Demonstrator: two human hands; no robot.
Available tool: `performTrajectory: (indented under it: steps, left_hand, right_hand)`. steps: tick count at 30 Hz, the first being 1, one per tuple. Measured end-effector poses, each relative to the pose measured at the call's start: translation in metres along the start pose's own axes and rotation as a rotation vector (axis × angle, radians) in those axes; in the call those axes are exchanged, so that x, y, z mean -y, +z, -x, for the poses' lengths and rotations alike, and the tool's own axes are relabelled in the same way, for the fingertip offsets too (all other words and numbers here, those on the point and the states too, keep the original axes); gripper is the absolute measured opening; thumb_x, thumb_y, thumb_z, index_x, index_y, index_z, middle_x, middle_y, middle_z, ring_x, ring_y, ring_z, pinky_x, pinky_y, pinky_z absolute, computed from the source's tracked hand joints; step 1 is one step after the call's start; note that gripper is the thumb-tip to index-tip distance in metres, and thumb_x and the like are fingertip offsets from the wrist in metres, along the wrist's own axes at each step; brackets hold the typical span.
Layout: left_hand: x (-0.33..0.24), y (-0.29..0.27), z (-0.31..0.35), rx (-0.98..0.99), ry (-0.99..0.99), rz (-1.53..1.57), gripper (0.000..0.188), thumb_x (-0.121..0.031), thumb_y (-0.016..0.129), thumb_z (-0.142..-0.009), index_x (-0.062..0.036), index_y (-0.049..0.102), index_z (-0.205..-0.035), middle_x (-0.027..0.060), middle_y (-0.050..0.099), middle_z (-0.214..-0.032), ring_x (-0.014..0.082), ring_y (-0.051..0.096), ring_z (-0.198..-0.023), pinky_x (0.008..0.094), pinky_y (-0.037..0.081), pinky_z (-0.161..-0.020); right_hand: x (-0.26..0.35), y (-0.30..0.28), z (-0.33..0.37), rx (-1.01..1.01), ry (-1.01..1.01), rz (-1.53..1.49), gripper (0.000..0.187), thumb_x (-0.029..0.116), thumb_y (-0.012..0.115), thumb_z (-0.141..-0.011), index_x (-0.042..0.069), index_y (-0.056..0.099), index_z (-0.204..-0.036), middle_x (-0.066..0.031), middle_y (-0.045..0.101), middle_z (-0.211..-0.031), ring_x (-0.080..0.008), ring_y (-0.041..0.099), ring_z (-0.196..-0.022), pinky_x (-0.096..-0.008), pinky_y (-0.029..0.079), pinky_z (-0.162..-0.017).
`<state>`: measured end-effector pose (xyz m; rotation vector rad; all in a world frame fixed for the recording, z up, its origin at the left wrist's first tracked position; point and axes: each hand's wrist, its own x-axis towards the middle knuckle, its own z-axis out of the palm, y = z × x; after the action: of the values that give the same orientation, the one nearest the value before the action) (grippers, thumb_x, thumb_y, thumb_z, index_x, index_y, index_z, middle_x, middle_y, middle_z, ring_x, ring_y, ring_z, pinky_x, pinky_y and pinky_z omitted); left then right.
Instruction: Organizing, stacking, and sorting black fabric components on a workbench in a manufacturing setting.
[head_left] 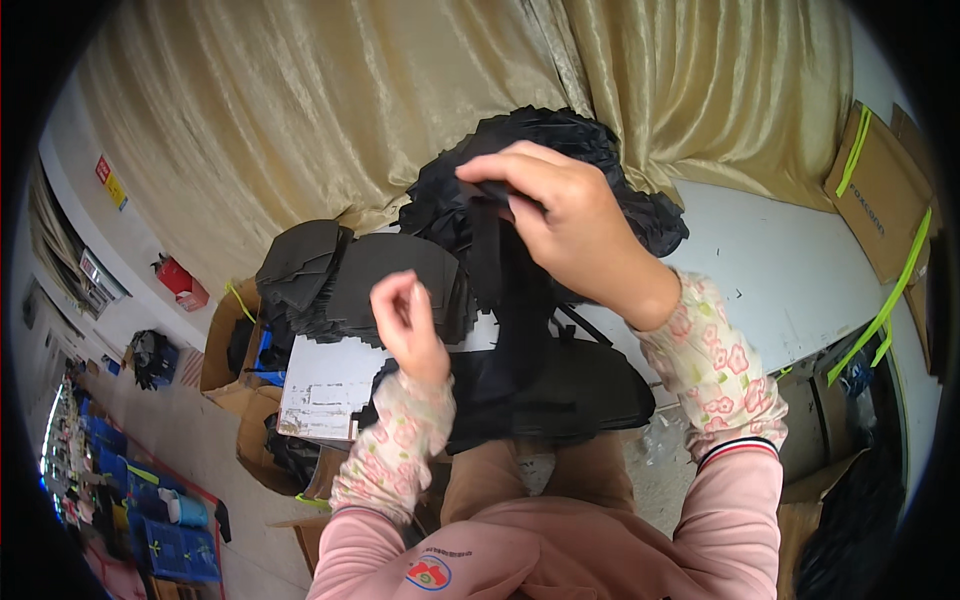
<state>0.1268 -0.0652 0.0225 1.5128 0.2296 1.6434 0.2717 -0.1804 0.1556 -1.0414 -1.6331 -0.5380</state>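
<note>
My right hand [575, 215] is raised over the table, thumb and fingers closed on a black fabric piece [490, 260] that hangs down in a strip, blurred by motion. To the left and lower, my left hand [408, 325] is closed with its fingers curled in; whether anything is between them is hidden. Just behind it stand stacks of flat dark grey rounded panels [385, 270]. A big heap of black fabric pieces [545, 130] lies beyond my right hand. Close to my body, a pile of black rounded pieces [600, 390] lies at the table's front edge.
The white table [765, 265] extends to the right. Gold curtains [330, 110] hang behind it. Cardboard boxes [262, 430] with black pieces stand at the left. At the right, a cardboard box [880, 200] with yellow-green straps leans, and more boxes sit below.
</note>
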Motion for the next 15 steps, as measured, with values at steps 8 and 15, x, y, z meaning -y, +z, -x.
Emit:
performTrajectory:
  steps: [8,15]
  left_hand:
    - [0.011,0.019,0.046,0.382,-0.088,-0.116,0.07,-0.012,0.077,-0.073,0.0002,0.037,-0.129,0.0107,0.047,-0.11,0.0196,0.049,-0.097,0.0306,0.041,-0.085]
    - [0.027,0.02,0.036,0.284,-0.065,-0.378,0.041,-0.016,0.076,-0.076,0.0004,0.049,-0.102,0.0074,0.05,-0.086,0.0204,0.047,-0.076,0.0297,0.042,-0.071]
  right_hand:
    - [0.009,0.03,-0.057,-0.183,-0.272,0.324,0.018,0.015,0.07,-0.077,0.001,0.058,-0.08,-0.0127,0.057,-0.07,-0.0314,0.058,-0.062,-0.0401,0.046,-0.059]
    - [0.024,0.031,-0.1,-0.049,0.209,-0.106,0.022,0.016,0.064,-0.075,-0.005,0.061,-0.077,-0.0207,0.063,-0.063,-0.0315,0.066,-0.064,-0.0393,0.054,-0.061]
